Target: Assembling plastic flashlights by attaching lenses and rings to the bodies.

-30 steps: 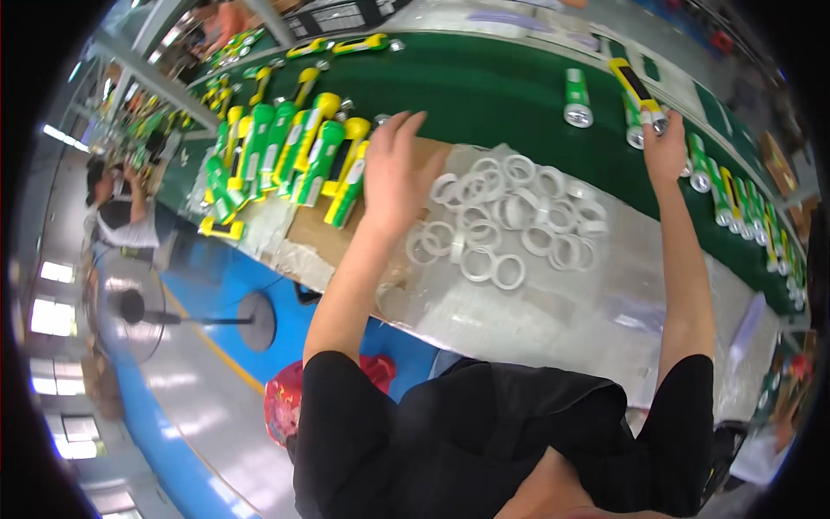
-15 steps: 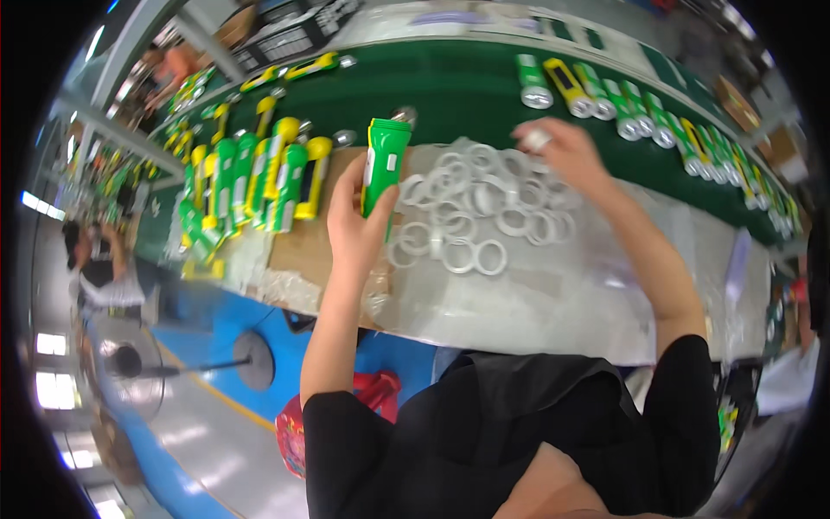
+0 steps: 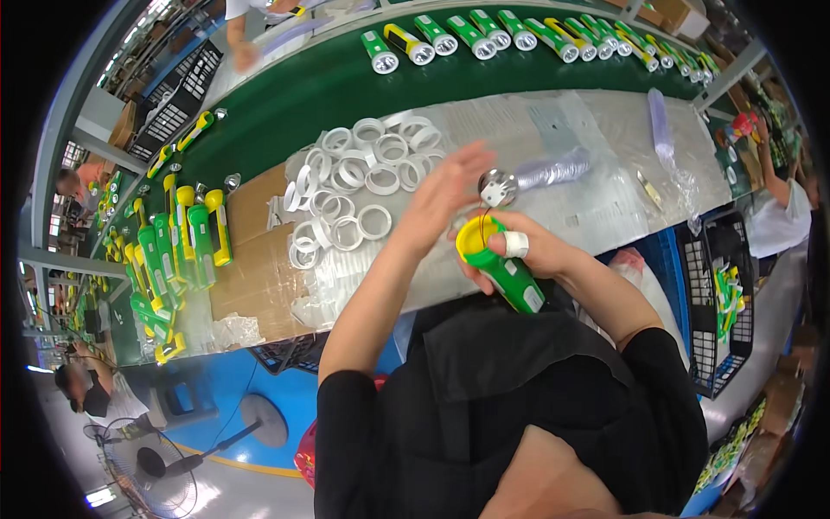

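Note:
A green flashlight body (image 3: 512, 278) with a yellow rim at its open end is gripped by my right hand (image 3: 553, 251), close to my body. A white band (image 3: 516, 245) circles that hand's thumb. From the open end, a shiny round lamp head (image 3: 499, 190) sticks out on thin wires. My left hand (image 3: 439, 201) is beside the lamp head with its fingers stretched out, slightly blurred; I see nothing in it. Left of this hand, several white plastic rings (image 3: 374, 222) lie in a loose pile on the plastic-covered table (image 3: 596, 208).
Green and yellow flashlight bodies (image 3: 201, 246) are heaped at the left, beside brown cardboard (image 3: 251, 290). Finished-looking flashlights (image 3: 474, 39) line the green belt (image 3: 303, 95) at the back. Rolled clear plastic (image 3: 553, 169) lies past my hands. A black crate (image 3: 702, 298) stands at the right.
The flashlight has passed from my left hand to my right and come nearer my body. My left hand has let go. The view has swung to the right.

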The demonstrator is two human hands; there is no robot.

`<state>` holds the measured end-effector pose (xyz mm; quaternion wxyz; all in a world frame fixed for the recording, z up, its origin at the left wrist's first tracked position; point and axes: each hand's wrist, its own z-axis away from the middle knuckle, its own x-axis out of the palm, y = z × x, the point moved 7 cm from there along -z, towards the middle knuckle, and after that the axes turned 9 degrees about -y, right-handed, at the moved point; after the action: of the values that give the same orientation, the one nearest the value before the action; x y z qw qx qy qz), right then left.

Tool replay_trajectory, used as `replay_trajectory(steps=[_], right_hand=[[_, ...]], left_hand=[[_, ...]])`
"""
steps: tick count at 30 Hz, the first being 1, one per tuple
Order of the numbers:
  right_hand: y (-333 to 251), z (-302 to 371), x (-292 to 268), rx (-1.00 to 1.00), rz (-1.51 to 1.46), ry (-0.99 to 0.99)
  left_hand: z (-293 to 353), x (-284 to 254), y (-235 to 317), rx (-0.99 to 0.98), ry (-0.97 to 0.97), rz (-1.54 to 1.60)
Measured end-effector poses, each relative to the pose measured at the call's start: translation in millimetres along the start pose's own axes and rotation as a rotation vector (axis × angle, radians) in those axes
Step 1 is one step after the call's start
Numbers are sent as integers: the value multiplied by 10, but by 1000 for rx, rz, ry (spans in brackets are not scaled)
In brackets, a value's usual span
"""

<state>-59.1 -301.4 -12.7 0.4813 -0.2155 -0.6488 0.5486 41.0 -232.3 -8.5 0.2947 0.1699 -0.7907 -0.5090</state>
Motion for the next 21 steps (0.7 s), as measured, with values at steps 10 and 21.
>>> replay_trajectory(steps=[10, 21], right_hand=[[52, 386, -111, -26, 41, 122], [237, 461, -438, -255, -162, 445]], left_hand=[[131, 451, 112, 30, -229, -306], [107, 472, -153, 195, -107, -580]])
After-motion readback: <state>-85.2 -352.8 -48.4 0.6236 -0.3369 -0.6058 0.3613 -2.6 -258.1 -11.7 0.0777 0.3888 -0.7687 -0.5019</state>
